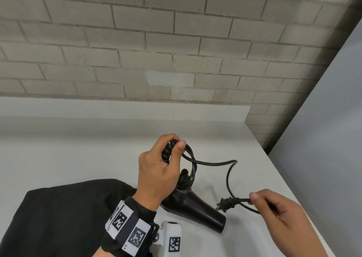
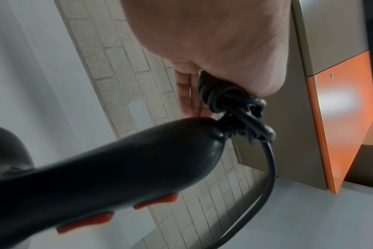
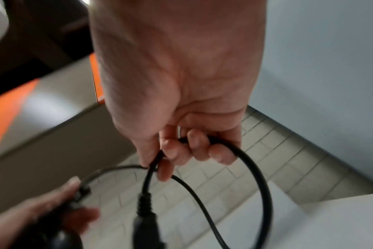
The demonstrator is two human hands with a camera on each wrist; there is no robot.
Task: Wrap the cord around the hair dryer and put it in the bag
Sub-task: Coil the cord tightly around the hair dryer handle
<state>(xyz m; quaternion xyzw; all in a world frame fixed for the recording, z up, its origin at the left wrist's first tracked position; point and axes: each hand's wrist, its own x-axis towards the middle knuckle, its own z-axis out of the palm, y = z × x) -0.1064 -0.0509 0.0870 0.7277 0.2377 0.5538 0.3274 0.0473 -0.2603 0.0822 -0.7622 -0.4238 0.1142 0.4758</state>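
Observation:
A black hair dryer (image 1: 197, 207) with red switches (image 2: 155, 201) hangs nozzle-down just above the table. My left hand (image 1: 162, 166) grips coiled loops of its black cord (image 1: 188, 170) at the end of the handle (image 2: 109, 168). The free length of cord (image 1: 229, 170) arcs right to my right hand (image 1: 274, 207), which pinches it just behind the plug (image 1: 226, 203); the plug (image 3: 145, 224) points left. A black bag (image 1: 64, 217) lies flat at the lower left, partly under my left wrist.
The white table (image 1: 98, 149) ends at a right edge (image 1: 284, 172) near my right hand. A grey brick wall (image 1: 156, 50) stands behind it. A white wrist-mounted device (image 1: 172, 237) sits below the dryer. Orange-and-beige furniture (image 2: 341, 118) shows in the wrist views.

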